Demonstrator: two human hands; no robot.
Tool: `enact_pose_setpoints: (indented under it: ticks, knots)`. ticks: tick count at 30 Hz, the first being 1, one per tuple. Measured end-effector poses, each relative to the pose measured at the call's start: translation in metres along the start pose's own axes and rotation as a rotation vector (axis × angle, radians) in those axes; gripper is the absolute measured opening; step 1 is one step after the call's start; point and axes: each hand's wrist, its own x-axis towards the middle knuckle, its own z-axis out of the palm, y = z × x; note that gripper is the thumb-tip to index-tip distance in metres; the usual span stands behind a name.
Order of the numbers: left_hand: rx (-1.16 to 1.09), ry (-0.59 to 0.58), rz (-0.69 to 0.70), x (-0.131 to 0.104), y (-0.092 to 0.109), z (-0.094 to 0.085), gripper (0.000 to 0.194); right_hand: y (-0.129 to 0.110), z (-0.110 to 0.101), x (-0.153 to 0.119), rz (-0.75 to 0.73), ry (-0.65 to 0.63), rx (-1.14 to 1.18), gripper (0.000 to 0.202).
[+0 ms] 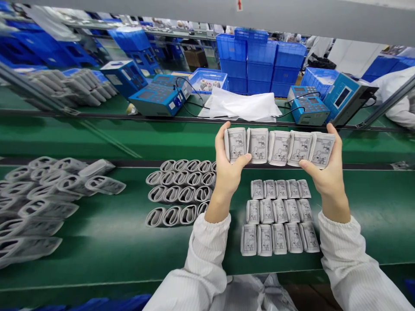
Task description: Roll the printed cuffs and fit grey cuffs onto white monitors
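Observation:
Between my two raised hands is a row of several folded grey blood pressure cuffs (279,148), printed faces towards me. My left hand (229,162) is closed on the row's left end, its thumb on the front. At the right end my right hand (327,172) grips the last cuff, thumb also in front. Just below, more folded cuffs (279,211) lie flat in three neat rows on the green work surface. Left of these, rolled cuffs (180,192) stand in rows with their coiled ends showing; my left forearm hides some of them.
A loose pile of cuffs (42,198) covers the far left of the green belt (106,246). Beyond a dark rail are blue devices (162,95) with cables, white sheets (243,103) and stacked blue crates (259,60). A co-worker's white sleeve (397,95) shows at right.

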Motion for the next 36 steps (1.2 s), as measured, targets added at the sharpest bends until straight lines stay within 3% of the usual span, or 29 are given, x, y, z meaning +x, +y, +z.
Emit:
enact_pose_setpoints:
  ticks: [36]
  knots:
    - [0.037,-0.006,0.021,0.000,0.006,-0.002,0.088,-0.004,0.003,-0.001,0.017,-0.008,0.014,0.117]
